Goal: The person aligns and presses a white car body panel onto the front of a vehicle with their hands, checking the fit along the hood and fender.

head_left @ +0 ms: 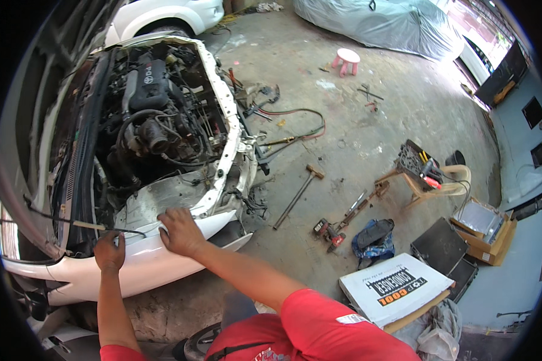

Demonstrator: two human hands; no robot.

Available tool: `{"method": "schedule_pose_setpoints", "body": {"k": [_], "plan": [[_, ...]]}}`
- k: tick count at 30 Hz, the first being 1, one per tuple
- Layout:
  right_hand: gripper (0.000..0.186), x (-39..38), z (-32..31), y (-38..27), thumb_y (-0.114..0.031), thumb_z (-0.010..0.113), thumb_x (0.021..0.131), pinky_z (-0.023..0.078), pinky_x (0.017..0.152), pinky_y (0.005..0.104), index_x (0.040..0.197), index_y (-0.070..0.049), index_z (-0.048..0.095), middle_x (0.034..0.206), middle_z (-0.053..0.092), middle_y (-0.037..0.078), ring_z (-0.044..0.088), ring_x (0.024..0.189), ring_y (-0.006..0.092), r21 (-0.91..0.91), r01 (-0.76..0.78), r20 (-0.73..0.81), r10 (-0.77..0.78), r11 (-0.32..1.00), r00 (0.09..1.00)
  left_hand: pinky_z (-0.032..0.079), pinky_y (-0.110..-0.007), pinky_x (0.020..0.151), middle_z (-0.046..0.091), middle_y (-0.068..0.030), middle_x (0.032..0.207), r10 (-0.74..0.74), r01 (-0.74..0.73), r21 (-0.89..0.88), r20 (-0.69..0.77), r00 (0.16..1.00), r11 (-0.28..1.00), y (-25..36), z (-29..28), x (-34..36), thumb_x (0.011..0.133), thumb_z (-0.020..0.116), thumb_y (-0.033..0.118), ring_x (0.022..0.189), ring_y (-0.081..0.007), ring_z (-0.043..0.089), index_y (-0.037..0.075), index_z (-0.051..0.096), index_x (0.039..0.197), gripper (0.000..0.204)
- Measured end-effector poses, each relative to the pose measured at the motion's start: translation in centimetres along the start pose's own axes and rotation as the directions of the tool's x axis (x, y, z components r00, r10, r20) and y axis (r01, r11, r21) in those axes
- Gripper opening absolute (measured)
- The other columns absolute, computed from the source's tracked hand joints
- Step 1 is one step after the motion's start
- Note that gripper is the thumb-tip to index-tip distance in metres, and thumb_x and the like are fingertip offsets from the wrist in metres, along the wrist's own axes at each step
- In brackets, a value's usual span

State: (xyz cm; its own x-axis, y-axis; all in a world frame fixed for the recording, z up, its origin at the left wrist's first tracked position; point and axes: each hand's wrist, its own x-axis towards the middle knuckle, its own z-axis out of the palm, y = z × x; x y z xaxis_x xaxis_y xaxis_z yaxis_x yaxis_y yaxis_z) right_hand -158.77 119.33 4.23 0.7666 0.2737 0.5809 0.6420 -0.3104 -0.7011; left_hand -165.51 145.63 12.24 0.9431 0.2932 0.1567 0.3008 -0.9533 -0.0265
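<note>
White fender (144, 262), glossy, under both hands. Right hand (179, 231) flat on its upper edge, fingers spread wide, palm down, gripping nothing. Left hand (109, 251) just at nine o'clock of the right, fingers pinched narrow around a thin black cable (72, 221); cable running off toward nine o'clock along the fender edge and past the cowl. Red sleeves (319, 319) at six o'clock.

At twelve o'clock of the hands, open engine bay (156, 120), hoses and black engine cover exposed, front panel stripped, bare white frame (223, 150) around it. Loose wires hanging at the frame's three o'clock side.

On grey concrete floor (355, 120), at three o'clock of the right hand: long-handled hammer (298, 195), then red power tool (328, 231) beside a long wrench (358, 207), blue cloth bag (373, 239) near them. Red and black hoses (301, 126) looping at two o'clock.

Further out at three o'clock, wooden stool (427, 180) carrying a tool tray, cardboard box (485, 231) beyond it, black case (441, 246) below. At four o'clock, white flat carton (394, 287). Far off at one o'clock, pink stool (346, 60) and a covered car (379, 24). Another white car (168, 15) at twelve o'clock.
</note>
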Motion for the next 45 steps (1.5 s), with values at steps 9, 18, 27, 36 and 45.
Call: {"method": "schedule_pose_setpoints", "body": {"k": [9,18,27,36,45], "plan": [[0.008,-18.3,-10.4,5.9,-0.005,0.057,0.089,0.051,0.081,0.0500,0.094,0.000,0.060,0.092,0.060,0.020,0.061,0.094,0.0418,0.255,-0.472,0.455,0.326,0.844,0.829,0.055,-0.050,0.089,0.074,-0.0202,0.106,0.026,-0.028,0.077,0.017,1.000,0.997,-2.2,1.0,0.4,0.100,0.061,0.035,0.101,-0.0425,0.070,0.006,0.076,0.104,0.033],[0.025,-35.3,-35.9,20.3,-0.017,0.059,0.095,0.056,0.091,0.0514,0.111,-0.002,0.071,0.112,0.073,0.029,0.070,0.107,0.0465,-0.520,-0.816,0.190,0.966,0.251,0.176,0.052,-0.052,0.097,0.073,-0.0225,0.114,-0.037,0.035,0.106,0.017,0.999,0.994,-6.9,4.3,-1.4,0.097,0.063,0.026,0.109,-0.0445,0.067,0.003,0.075,0.112,0.030],[0.025,-34.0,-52.5,27.0,-0.017,0.063,0.094,0.060,0.072,0.0456,0.111,-0.002,0.075,0.096,0.076,0.020,0.075,0.083,0.0349,-0.718,-0.696,0.119,0.988,0.017,-0.100,0.025,-0.058,0.124,0.054,-0.0212,0.151,-0.104,0.086,0.304,0.042,0.994,0.949,-6.3,5.0,-2.1,0.102,0.054,0.025,0.146,-0.0394,0.043,0.006,0.061,0.141,0.044],[0.024,-16.3,-54.2,30.0,-0.027,0.061,0.105,0.052,0.061,0.0378,0.117,-0.008,0.068,0.084,0.064,0.003,0.058,0.066,0.0181,-0.312,-0.947,0.257,0.953,-0.073,-0.159,0.038,-0.058,0.118,0.043,-0.0220,0.162,-0.793,0.842,0.119,-0.289,0.537,0.527,3.0,7.4,-6.2,0.109,0.034,0.064,0.150,-0.0380,0.042,0.010,0.037,0.162,0.076],[0.017,-6.9,-60.3,47.5,-0.021,0.054,0.109,0.051,0.058,0.0388,0.107,-0.010,0.067,0.075,0.057,0.001,0.053,0.059,0.0137,-0.191,-0.981,0.520,0.846,-0.025,-0.122,0.038,-0.046,0.120,0.040,-0.0315,0.162,-0.869,0.807,-0.328,-0.245,0.430,0.491,17.6,12.4,-13.3,0.111,0.040,0.054,0.146,-0.0464,0.045,0.002,0.027,0.165,0.077]]}}
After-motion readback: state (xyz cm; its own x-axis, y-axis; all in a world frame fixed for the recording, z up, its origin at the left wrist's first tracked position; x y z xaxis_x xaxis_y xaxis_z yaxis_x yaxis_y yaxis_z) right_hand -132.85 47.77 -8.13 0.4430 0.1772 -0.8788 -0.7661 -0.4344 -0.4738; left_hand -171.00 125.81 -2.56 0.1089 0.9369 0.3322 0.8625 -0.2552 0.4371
